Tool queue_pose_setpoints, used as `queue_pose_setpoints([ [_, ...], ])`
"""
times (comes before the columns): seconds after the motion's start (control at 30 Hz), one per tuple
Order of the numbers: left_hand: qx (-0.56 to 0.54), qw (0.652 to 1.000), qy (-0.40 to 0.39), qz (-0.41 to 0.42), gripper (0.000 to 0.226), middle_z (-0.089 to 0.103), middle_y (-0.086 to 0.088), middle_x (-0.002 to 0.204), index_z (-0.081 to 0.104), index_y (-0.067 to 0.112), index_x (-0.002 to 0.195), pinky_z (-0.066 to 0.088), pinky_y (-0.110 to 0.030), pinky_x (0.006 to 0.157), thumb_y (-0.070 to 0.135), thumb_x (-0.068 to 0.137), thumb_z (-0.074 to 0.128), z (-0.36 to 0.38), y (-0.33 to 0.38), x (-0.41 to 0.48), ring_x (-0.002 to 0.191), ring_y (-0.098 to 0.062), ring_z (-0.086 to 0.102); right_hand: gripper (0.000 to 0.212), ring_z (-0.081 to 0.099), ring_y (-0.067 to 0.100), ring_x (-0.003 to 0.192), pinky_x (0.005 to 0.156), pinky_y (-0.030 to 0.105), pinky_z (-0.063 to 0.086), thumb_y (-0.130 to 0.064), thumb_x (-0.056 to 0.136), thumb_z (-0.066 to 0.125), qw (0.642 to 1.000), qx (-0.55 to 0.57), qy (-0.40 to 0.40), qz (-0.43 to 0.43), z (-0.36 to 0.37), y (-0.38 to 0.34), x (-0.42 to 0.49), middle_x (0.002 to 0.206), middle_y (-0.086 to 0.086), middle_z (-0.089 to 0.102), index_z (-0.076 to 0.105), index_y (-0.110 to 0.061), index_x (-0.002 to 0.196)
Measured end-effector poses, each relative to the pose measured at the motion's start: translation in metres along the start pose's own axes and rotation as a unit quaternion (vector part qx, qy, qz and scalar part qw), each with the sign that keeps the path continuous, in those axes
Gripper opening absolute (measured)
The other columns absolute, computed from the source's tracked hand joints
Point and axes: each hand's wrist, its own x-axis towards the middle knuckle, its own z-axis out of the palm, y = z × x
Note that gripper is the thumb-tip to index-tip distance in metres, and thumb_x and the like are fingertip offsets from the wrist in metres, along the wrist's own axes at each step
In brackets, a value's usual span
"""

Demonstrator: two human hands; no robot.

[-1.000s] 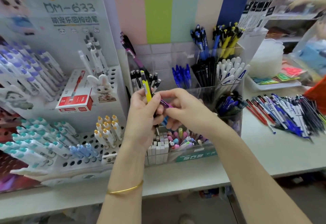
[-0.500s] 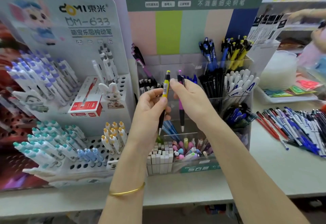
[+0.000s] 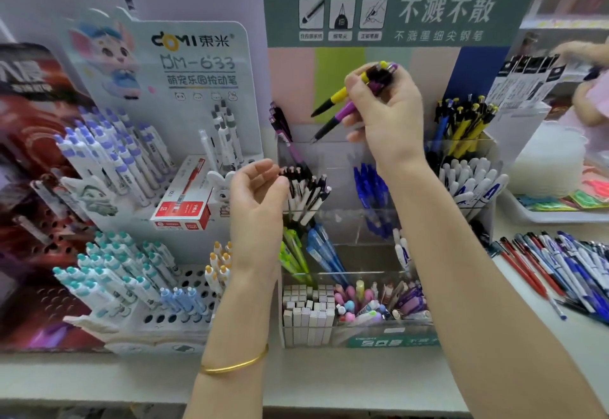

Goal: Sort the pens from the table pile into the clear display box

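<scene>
Yellow pen [image 3: 338, 97] and purple pen [image 3: 342, 114] pinched together in right hand [image 3: 385, 112], tips down-left, in open air above clear display box [image 3: 349, 224] back rim. Left hand [image 3: 257, 194] loosely curled, empty, at box's left edge. Pen pile [image 3: 560, 270] right of box.

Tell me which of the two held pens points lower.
The purple pen: its tip hangs below that of the yellow pen. The right hand grips both.
</scene>
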Motion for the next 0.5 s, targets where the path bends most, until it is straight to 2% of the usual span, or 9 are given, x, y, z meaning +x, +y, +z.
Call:
queue_pose_setpoints([
  [0.1,0.013,1.0,-0.019,0.0,0.022,0.063,0.003,0.11,0.056,0.025,0.107,0.051,-0.035,0.098,0.008,0.094,0.056,0.002,0.002,0.001,0.106,-0.011,0.061,0.008,0.06,0.013,0.055,0.045,0.028,0.048,-0.019,0.092,0.061,0.997,-0.062,0.016,-0.044,0.013,0.004,0.015,0.077,0.007,0.065,0.055,-0.019,0.088],
  [0.23,0.005,0.999,-0.04,-0.018,0.023,0.064,0.003,0.108,0.058,0.025,0.105,0.052,-0.032,0.092,0.005,0.094,0.055,0.002,-0.002,0.0,0.103,-0.01,0.061,0.008,0.066,0.025,0.07,0.067,0.05,0.055,-0.029,0.083,0.064,0.989,-0.132,0.008,-0.06,0.036,0.013,0.028,0.076,-0.006,0.064,0.058,-0.025,0.085],
  [0.27,0.002,0.999,-0.043,-0.024,0.022,0.064,0.002,0.108,0.058,0.024,0.105,0.052,-0.032,0.092,0.005,0.094,0.055,0.001,-0.003,0.0,0.103,-0.011,0.061,0.008,0.066,0.025,0.075,0.07,0.051,0.055,-0.03,0.081,0.065,0.987,-0.147,-0.002,-0.059,0.04,0.013,0.031,0.077,-0.008,0.064,0.058,-0.027,0.084],
  [0.37,0.0,0.998,-0.052,-0.032,0.021,0.064,0.002,0.107,0.059,0.023,0.105,0.053,-0.032,0.092,0.004,0.094,0.055,-0.001,-0.003,-0.001,0.104,-0.012,0.062,0.01,0.063,0.016,0.086,0.082,0.042,0.053,-0.021,0.079,0.068,0.979,-0.191,-0.042,-0.052,0.047,0.015,0.036,0.083,-0.009,0.066,0.064,-0.026,0.086],
  [0.5,-0.004,0.998,-0.06,-0.032,0.021,0.064,0.004,0.106,0.059,0.022,0.105,0.053,-0.029,0.09,0.004,0.094,0.055,-0.003,-0.003,-0.001,0.103,-0.01,0.062,0.011,0.062,0.013,0.085,0.08,0.036,0.053,-0.023,0.079,0.066,0.968,-0.241,-0.058,-0.035,0.051,0.013,0.042,0.078,-0.014,0.062,0.063,-0.033,0.082],
])
